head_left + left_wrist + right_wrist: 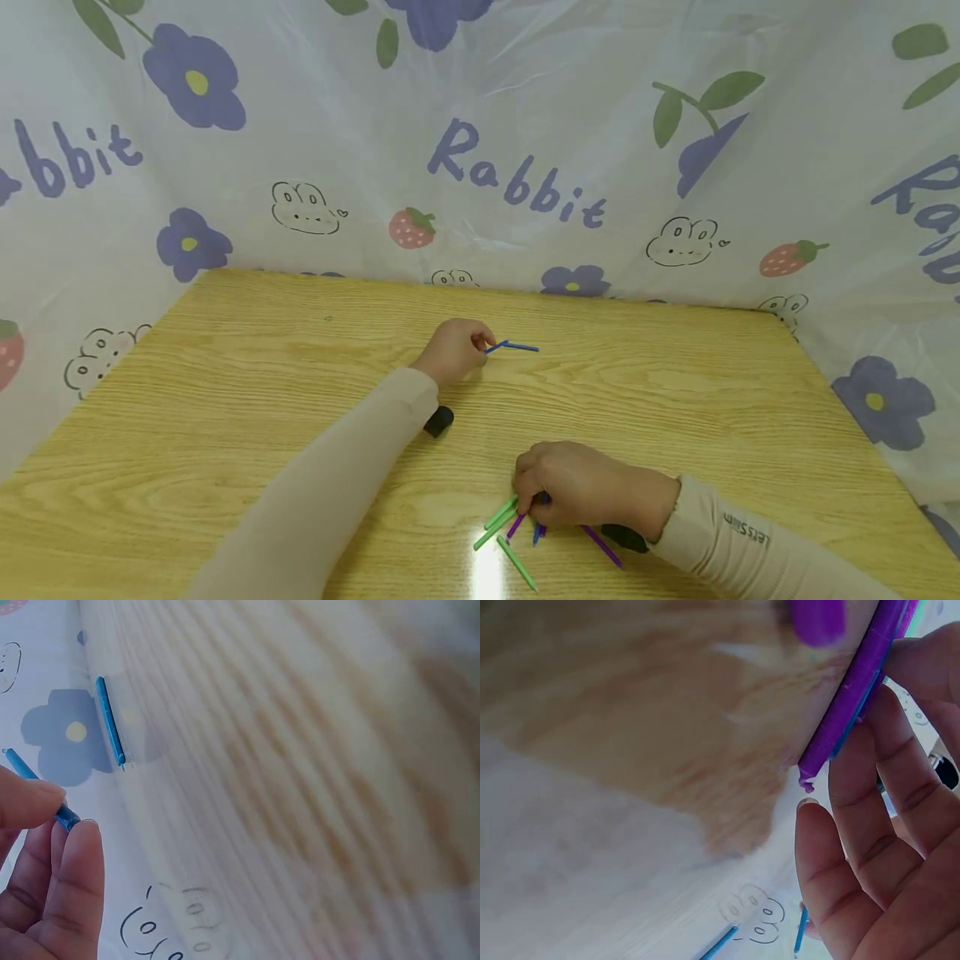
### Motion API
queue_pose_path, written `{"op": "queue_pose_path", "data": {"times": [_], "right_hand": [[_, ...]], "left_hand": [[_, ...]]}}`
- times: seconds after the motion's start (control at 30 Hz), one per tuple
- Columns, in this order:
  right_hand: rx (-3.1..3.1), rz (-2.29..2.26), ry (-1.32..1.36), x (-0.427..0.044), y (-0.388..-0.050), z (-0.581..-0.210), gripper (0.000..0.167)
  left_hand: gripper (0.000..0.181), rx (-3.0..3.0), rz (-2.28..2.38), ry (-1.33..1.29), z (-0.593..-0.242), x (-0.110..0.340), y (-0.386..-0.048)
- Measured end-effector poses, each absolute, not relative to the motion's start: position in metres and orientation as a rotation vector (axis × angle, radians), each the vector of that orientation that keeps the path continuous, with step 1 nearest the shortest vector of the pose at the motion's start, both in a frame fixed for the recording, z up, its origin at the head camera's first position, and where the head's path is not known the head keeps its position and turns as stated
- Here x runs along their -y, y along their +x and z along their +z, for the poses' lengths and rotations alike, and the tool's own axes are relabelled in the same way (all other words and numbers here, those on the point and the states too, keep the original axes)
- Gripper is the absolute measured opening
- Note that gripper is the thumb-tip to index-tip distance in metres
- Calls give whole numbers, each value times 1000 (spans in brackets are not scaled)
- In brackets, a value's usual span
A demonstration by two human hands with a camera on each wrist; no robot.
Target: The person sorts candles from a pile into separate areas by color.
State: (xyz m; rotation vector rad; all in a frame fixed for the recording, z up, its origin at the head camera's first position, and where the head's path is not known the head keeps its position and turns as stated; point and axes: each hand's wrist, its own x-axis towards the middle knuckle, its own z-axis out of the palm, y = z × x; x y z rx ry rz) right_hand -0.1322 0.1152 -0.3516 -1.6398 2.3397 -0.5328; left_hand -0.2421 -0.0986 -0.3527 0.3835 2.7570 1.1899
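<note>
Far out on the table, my left hand (455,352) pinches a thin blue stick (64,815) between thumb and fingertips. A second blue stick (111,724) lies on the tabletop just beyond it. My right hand (570,483), fingers curled, is down at a small pile near me. Its fingertips grip a purple stick (847,697), with a blue stick (846,739) right beside it; the fingers partly hide the contact. Several green sticks (517,565) lie left of and below that hand. Another purple stick (602,547) sticks out under the wrist.
The wood-grain table (225,417) meets a white printed cloth (510,100) with flowers and rabbits at its back and sides. A black wrist device (438,421) shows at the left cuff, another (624,538) under the right wrist.
</note>
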Motion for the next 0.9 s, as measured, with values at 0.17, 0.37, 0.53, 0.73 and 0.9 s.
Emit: {"op": "queue_pose_path", "data": {"times": [0.17,0.37,0.53,0.73,0.9], "right_hand": [[-2339,-529,-1622,-115,-133,-350,18],[-2321,-516,-1633,-114,-135,-349,17],[-2313,-520,-1614,-113,-136,-350,17],[-2303,-513,-1591,-113,-137,-349,16],[-2280,-512,-1579,-112,-138,-347,15]], "left_hand": [[19,-2740,1189,347,-352,95,-245],[18,-2743,1159,338,-355,95,-250],[17,-2755,1125,350,-355,93,-252],[17,-2769,1063,370,-355,91,-256],[20,-2799,971,419,-360,89,-264]]}}
